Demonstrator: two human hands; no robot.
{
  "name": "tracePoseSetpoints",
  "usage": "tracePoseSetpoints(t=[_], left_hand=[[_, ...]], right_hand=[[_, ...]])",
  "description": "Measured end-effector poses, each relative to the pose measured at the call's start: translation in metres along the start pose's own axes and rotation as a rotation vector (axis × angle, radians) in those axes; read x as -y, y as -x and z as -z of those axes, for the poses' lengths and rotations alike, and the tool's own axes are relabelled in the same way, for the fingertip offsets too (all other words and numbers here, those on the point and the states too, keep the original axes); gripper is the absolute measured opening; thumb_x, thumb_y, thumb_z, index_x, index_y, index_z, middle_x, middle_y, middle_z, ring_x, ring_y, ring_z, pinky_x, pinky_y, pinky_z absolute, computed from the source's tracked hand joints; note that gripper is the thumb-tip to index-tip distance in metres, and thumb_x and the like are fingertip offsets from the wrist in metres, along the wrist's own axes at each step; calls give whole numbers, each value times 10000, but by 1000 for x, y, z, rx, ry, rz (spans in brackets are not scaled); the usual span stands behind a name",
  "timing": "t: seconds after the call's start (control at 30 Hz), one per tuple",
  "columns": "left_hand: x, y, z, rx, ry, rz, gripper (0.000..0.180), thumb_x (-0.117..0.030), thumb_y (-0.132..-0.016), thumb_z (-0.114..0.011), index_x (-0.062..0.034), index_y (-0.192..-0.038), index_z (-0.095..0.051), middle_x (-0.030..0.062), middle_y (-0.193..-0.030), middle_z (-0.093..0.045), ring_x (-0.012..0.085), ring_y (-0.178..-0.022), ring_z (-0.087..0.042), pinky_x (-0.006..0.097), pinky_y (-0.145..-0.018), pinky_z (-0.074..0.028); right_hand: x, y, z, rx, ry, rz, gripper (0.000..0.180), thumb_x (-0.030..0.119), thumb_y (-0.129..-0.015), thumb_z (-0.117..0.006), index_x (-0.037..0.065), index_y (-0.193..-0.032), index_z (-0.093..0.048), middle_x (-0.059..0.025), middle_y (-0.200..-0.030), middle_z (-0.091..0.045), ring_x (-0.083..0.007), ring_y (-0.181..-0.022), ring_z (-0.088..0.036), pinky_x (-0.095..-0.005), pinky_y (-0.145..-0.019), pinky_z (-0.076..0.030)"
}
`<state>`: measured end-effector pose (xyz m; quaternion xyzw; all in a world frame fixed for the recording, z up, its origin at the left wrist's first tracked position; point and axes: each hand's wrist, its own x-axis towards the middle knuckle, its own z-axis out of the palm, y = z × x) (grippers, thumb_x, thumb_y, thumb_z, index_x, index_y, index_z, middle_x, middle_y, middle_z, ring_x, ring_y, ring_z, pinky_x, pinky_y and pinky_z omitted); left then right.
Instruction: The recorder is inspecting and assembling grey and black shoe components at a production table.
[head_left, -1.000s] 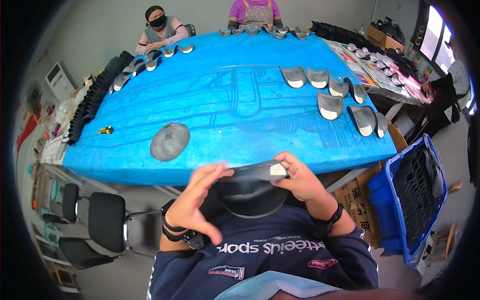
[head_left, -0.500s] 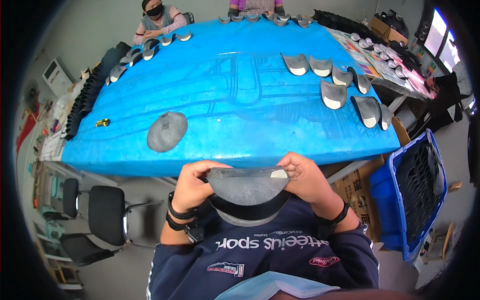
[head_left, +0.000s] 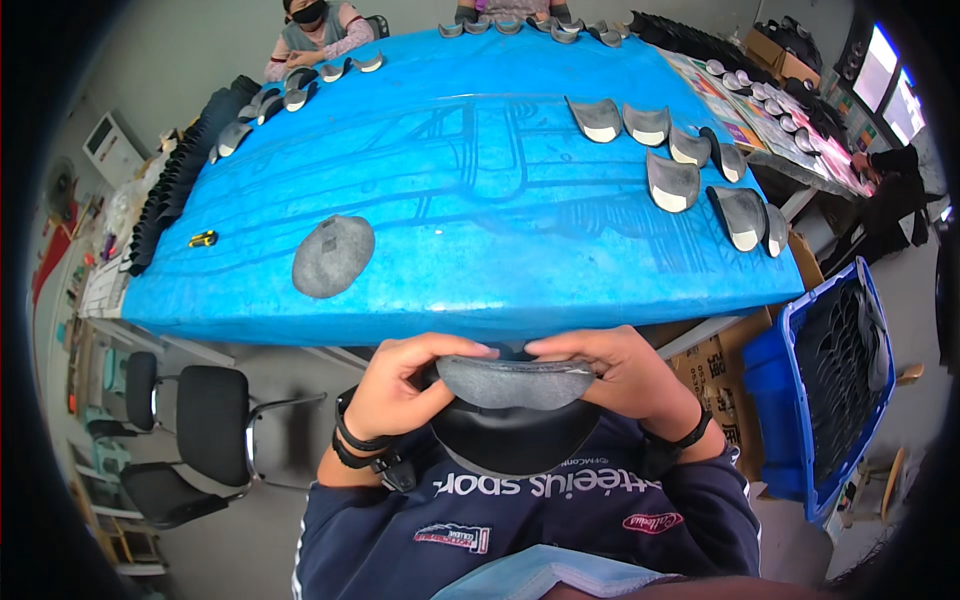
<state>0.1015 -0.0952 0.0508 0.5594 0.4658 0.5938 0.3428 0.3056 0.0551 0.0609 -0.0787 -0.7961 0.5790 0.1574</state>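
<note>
A flat grey oval felt piece (head_left: 333,256) lies on the blue-covered desk (head_left: 480,200), left of a row of curved grey moulded pieces (head_left: 672,182); a blue plastic crate (head_left: 800,400) stands right of the desk.

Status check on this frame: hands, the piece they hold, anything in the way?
Left hand and right hand both grip the grey curved piece, over a black piece. Loose grey oval piece on the blue table. Nothing blocking.

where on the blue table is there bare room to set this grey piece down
Free: the middle of the blue table, between the flat grey oval piece and the curved grey pieces at right. Crowded: right edge, far end, left edge.
</note>
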Motion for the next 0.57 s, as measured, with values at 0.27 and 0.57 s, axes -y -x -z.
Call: tracePoseSetpoints(t=[0.27,0.57], left_hand=[[-2,-2,6,238,-83,-83,316,78,-803,-555,19,-1107,-619,164,-994,-659,213,-894,-649,271,-778,-485],[-2,-9,14,379,-81,-154,325,70,-795,-540,11,-1103,-626,163,-1009,-645,261,-875,-638,288,-753,-484]], right_hand=[[-3,-1,-4,15,-23,134,513,-108,-731,-547,123,-1186,-601,-112,-1016,-667,-173,-900,-646,-259,-790,-476],[-6,-1,-7,47,-90,187,465,-128,-749,-516,110,-1128,-642,-91,-912,-668,-169,-806,-624,-258,-722,-464]])
